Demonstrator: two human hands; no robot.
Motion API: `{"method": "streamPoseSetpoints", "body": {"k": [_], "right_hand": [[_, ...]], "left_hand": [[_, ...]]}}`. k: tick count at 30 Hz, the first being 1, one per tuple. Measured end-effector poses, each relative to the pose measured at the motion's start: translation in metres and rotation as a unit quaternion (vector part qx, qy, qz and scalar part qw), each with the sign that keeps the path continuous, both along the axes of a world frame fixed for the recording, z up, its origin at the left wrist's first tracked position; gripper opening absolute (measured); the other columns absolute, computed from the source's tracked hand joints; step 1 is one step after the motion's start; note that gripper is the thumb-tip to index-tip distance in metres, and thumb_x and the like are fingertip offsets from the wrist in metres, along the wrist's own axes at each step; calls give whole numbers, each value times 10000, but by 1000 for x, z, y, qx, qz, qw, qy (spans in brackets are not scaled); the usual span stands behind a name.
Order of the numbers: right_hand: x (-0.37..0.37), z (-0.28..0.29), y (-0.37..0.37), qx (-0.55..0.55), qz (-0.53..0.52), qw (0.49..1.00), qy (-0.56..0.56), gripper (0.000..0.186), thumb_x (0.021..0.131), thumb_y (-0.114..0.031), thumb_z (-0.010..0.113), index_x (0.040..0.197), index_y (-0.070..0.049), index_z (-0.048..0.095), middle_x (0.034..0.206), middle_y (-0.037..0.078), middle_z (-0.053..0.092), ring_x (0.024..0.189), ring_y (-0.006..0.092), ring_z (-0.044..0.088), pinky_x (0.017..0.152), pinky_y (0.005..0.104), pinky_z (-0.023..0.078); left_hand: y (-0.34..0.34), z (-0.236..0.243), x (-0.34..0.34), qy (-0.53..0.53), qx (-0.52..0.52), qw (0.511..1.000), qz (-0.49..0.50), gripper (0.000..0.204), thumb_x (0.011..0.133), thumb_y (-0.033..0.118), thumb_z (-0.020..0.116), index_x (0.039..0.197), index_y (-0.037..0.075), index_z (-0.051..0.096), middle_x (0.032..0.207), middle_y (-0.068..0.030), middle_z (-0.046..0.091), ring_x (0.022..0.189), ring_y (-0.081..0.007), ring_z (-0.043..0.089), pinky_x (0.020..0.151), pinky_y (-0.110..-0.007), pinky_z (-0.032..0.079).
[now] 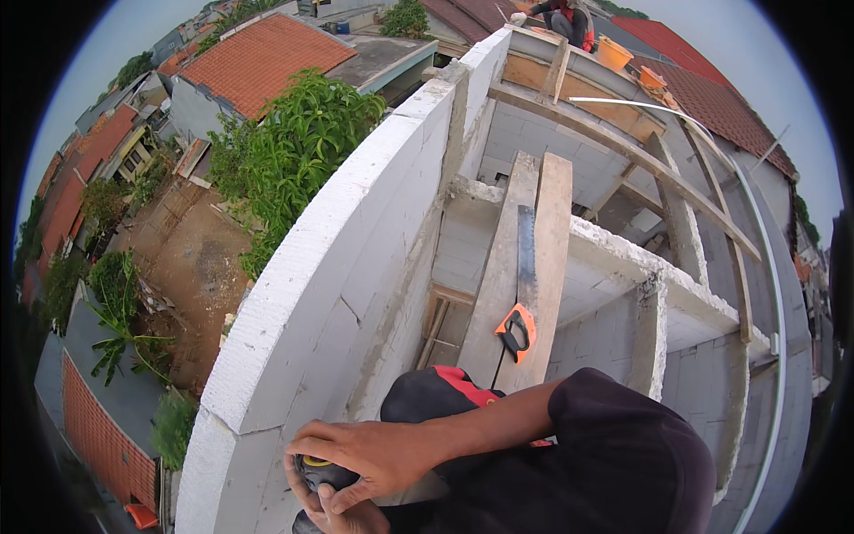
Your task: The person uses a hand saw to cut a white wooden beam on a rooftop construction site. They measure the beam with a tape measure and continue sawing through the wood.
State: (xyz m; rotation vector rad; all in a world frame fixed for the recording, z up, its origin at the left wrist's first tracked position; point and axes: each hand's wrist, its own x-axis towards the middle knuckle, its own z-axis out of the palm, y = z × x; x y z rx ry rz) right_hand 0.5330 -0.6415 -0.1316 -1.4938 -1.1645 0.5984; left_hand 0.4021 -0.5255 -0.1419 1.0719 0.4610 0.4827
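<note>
At seven o'clock in the head view, both bare hands are together on a rounded, dark grey-black object with a yellow ring [331, 475]. The right hand [369, 456], reaching in from four o'clock in a black sleeve [627, 445], is clamped over its top with bent fingers. The left hand [354, 518] is closed around its lower side, partly cut off by the frame edge. Much of the object is hidden. Just beside the hands, a white block wall with a pale, rough top [311, 254] bends up toward twelve o'clock. Near three o'clock, a handsaw with an orange-and-black handle [516, 333] lies across two weathered wooden planks [553, 209]. At one o'clock, a crouching co-worker [569, 20] is near an orange bucket [614, 53].
</note>
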Motion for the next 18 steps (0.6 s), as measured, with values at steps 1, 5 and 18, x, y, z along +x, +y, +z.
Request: {"method": "streamPoseSetpoints", "body": {"k": [1, 5, 18], "right_hand": [[1, 4, -1, 17, 15, 999, 35, 840, 1028, -599, 606, 1544, 14, 351, 1457, 242, 447, 1299, 443, 546, 1044, 482, 523], [1, 7, 0, 84, 2, 993, 84, 823, 1059, -547, 600, 1581, 18, 308, 1465, 240, 441, 1299, 416, 564, 1045, 465, 521], [16, 12, -3, 22, -3, 983, 181, 852, 899, -408, 852, 1535, -27, 431, 1282, 150, 533, 1053, 267, 687, 690, 340, 632]], "left_hand": [[-1, 4, 4, -31, 17, 999, -6, 711, 975, 257, 706, 1547, -41, 407, 1445, -197, 553, 1314, -315, 569, 1114, -464, 474], [-18, 33, 19, -50, -7, 994, 94, 643, 851, 206, 840, 1368, -30, 541, 1229, -183, 659, 1126, -293, 666, 966, -427, 535], [-4, 30, -1, 62, 255, 962, 70, 621, 1002, 307, 734, 1457, -54, 512, 1363, -201, 608, 1271, -290, 609, 1061, -408, 502]]}}
